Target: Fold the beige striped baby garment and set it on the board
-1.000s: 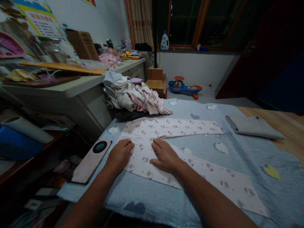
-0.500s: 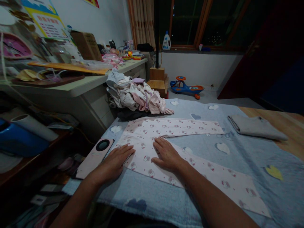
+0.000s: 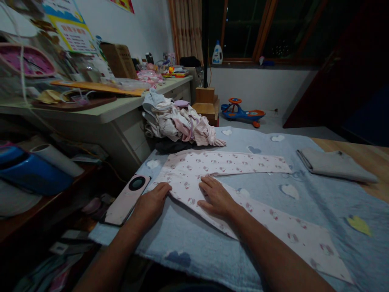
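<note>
A small pair of pale pink printed trousers (image 3: 231, 164) lies spread flat on a light blue blanket (image 3: 304, 202) with heart patches. My right hand (image 3: 216, 197) rests flat on the waist part of the trousers, fingers stretched out. My left hand (image 3: 151, 202) lies flat on the blanket at the waist's left edge, fingertips touching the fabric. Neither hand holds anything. One leg of the trousers runs toward the far right, the other toward the near right.
A pink phone (image 3: 127, 199) lies on the blanket's left edge beside my left hand. A heap of unfolded clothes (image 3: 179, 123) sits at the far left of the blanket. A folded grey cloth (image 3: 336, 164) lies far right. A cluttered desk (image 3: 100, 109) stands left.
My left hand has slid off the trousers' waist toward me and to the left, onto the blanket at the fabric's edge. My right hand stays on the trousers. The view shifted slightly left.
</note>
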`<move>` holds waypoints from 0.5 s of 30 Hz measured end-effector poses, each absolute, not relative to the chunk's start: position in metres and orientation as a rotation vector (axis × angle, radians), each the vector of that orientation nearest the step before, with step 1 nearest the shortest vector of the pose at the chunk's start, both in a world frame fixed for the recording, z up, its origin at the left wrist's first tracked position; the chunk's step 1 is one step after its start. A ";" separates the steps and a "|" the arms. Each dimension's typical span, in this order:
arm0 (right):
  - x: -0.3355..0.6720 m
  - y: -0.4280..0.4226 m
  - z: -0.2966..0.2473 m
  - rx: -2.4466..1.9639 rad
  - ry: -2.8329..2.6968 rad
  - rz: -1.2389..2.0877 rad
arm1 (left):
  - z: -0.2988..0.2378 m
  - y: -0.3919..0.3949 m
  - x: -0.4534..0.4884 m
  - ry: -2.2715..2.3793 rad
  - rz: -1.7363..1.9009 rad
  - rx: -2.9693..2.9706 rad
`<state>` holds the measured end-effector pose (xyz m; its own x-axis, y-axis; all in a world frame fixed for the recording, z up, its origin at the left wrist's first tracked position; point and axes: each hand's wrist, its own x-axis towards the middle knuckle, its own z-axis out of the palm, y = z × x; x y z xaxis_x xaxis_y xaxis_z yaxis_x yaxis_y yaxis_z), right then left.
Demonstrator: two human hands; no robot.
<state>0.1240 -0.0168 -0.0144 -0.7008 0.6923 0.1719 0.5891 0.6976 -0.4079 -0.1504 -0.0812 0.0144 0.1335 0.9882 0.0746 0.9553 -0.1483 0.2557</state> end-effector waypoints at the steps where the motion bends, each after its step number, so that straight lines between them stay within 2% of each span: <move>1: 0.124 -0.017 -0.014 -0.983 -2.586 0.468 | 0.011 -0.081 -0.150 1.935 0.378 2.250; 6: 0.122 -0.021 -0.009 -0.878 -2.551 0.510 | -0.002 -0.074 -0.148 1.879 0.454 2.361; 15: 0.119 -0.025 -0.002 -0.874 -2.601 0.515 | 0.011 -0.070 -0.135 2.053 0.230 2.486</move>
